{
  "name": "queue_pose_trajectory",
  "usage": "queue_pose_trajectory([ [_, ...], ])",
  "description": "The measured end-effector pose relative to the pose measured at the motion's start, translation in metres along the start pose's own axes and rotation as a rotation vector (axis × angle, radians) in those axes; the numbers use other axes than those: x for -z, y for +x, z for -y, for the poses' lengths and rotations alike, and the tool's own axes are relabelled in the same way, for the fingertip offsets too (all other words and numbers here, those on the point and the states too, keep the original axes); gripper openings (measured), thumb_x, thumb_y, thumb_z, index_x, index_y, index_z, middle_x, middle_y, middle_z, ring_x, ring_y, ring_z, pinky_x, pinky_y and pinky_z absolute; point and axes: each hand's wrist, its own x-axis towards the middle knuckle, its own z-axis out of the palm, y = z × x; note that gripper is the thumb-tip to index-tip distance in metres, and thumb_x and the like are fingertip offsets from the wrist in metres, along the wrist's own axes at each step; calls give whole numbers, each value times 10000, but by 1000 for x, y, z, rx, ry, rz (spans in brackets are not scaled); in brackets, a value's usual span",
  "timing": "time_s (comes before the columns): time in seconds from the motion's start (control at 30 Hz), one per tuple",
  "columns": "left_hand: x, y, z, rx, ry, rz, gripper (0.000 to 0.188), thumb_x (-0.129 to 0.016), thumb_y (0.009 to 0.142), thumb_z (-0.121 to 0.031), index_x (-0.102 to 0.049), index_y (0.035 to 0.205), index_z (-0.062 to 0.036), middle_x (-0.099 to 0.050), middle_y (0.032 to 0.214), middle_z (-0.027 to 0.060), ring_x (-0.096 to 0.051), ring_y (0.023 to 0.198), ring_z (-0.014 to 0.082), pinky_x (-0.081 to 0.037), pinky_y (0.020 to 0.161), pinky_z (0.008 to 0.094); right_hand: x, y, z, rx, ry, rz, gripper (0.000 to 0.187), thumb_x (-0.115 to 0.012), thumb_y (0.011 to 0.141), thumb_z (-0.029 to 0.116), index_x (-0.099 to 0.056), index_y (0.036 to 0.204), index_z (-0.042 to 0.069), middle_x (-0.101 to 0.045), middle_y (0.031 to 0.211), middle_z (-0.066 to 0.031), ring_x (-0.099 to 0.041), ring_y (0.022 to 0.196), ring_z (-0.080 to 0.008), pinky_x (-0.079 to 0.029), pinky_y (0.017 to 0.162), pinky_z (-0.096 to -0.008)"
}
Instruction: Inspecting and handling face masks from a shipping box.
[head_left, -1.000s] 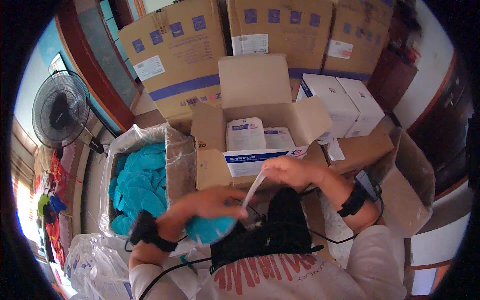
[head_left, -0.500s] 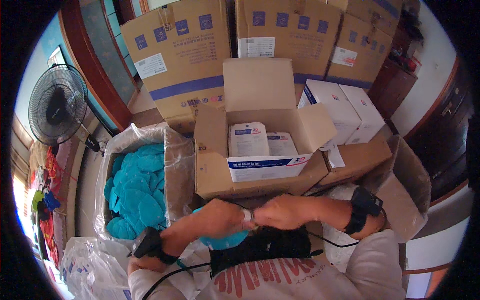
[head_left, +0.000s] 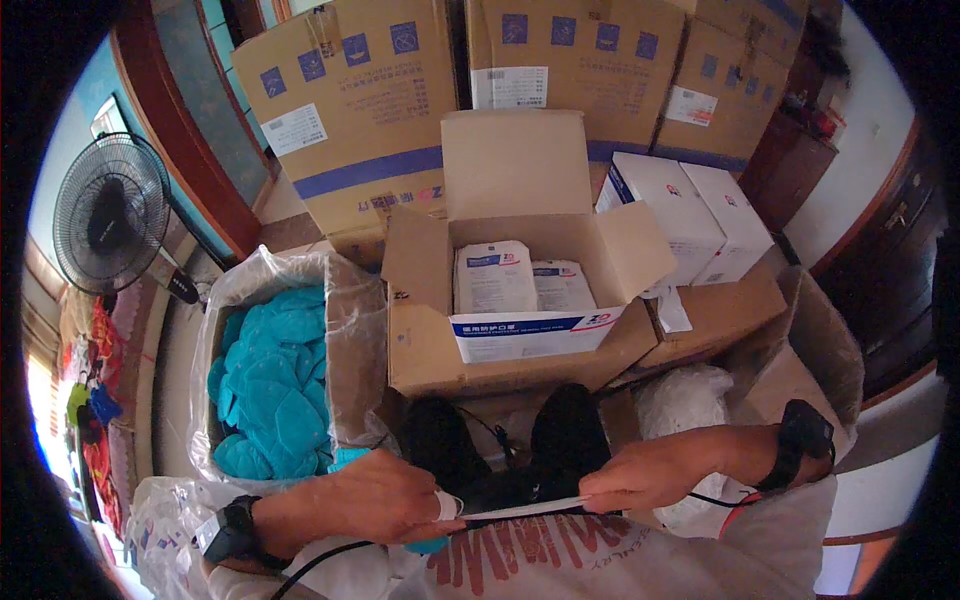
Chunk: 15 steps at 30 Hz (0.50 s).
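Note:
A narrow white elastic band (head_left: 530, 509) is stretched nearly level over my lap. My left hand (head_left: 395, 497) is closed on its left end, with a white loop showing at the fingers. My right hand (head_left: 640, 470) pinches its right end. Below my left hand a bit of a teal face mask (head_left: 428, 546) shows, the rest covered by hand and wrist; whether the band is joined to it is hidden. Many more teal masks (head_left: 275, 390) lie heaped in the plastic-lined carton (head_left: 357, 350) on the left.
Ahead, an open box (head_left: 525, 345) with white packets (head_left: 495, 280) stands on a brown carton (head_left: 520, 378). White boxes (head_left: 665, 210) sit right of it, with tall cartons (head_left: 360, 120) behind. A fan (head_left: 110, 215) stands at left, and an open lined carton (head_left: 815, 370) is at right.
My hands were together over the lap, with a teal mask below them. They have drawn apart and nearer to me, and the white band now spans between them.

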Motion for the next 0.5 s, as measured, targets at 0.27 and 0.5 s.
queue_pose_trajectory([
  [0.27, 10, -38, 55, 605, -516, -1032, 295, -374, 874, -288, -538, 853, -44, -527, 682, 15, -488, 603, 116, -400, 551, 238, 29, -37, -77, -124, 648, -814, 211, -418, 859, 250, -496, 819, 58, -447, 690, 12, -374, 531, -47, -310, 445, -178],
  [0.5, 38, 43, 44, 555, -1177, -1167, 340, -427, 837, -389, -544, 816, -71, -476, 648, -18, -454, 589, 70, -364, 515, 213, 71, 83, -66, 340, 883, -827, 294, -391, 861, 306, -519, 866, 42, -463, 714, 0, -377, 536, -50, -284, 442, -169],
])
